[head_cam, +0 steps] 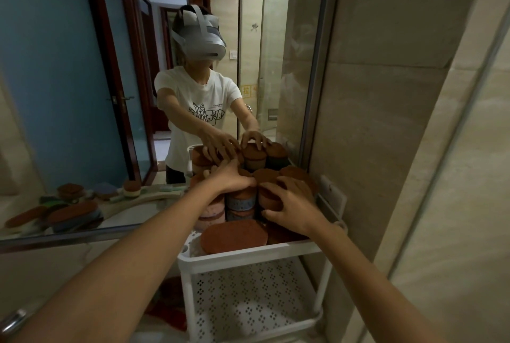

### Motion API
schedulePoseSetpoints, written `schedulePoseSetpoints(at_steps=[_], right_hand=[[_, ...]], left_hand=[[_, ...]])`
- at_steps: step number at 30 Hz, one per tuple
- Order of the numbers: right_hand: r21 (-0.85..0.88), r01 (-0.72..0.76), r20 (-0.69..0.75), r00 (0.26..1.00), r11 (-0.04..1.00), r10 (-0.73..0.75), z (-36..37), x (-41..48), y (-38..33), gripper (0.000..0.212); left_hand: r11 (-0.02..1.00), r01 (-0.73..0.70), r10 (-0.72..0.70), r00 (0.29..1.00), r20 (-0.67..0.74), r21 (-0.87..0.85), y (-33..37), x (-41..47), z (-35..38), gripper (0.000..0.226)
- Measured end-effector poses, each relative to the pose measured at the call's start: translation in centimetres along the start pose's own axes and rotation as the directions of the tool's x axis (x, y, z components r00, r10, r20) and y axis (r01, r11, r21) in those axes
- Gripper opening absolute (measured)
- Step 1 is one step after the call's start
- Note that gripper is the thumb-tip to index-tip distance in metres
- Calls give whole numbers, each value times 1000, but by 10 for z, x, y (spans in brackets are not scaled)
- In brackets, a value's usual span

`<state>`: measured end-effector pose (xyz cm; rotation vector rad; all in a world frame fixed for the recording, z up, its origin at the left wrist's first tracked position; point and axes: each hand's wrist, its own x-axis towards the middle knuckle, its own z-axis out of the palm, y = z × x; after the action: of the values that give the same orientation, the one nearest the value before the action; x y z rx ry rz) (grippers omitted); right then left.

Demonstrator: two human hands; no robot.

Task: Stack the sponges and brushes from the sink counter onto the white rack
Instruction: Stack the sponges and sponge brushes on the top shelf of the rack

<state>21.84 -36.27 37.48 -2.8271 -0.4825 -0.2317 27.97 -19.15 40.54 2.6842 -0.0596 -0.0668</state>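
Stacking is under way: on the white rack the left grip lies spread atop the sponge stacks, the right grip curls round their side, and next likely means fetching the sponges left on the desk.

The one wide-angle camera sat on the person's head, looking forward and down, close above the white rack at 6 o'clock, the mirror facing it at 11 o'clock.
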Motion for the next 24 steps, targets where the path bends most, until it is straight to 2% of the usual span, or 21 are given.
schedulePoseSetpoints(at_steps=[4, 5, 15, 19, 24], right_hand=[[-99, 1, -76, 997, 995, -9, 8, 3, -2, 78], [-119, -5, -88, 996, 993, -6, 9, 4, -4, 81], [-169, -25, -169, 986, 985, -4, 21, 14, -17, 83], [-182, -29, -172, 985, 983, -3, 22, 16, -18, 81], [-185, -27, -161, 987, 982, -3, 24, 16, -19, 80]], left_hand=[[995, -71, 68, 997, -47, -73, -3, -1, -3, 29], [993, -75, 70, 996, -58, -94, -4, -2, -3, 24], [981, -64, 47, 994, -97, -183, -4, -9, -7, 23], [978, -70, 57, 996, -72, -199, -7, -8, -7, 23], [982, -72, 66, 997, -42, -176, -10, -9, -6, 50]])
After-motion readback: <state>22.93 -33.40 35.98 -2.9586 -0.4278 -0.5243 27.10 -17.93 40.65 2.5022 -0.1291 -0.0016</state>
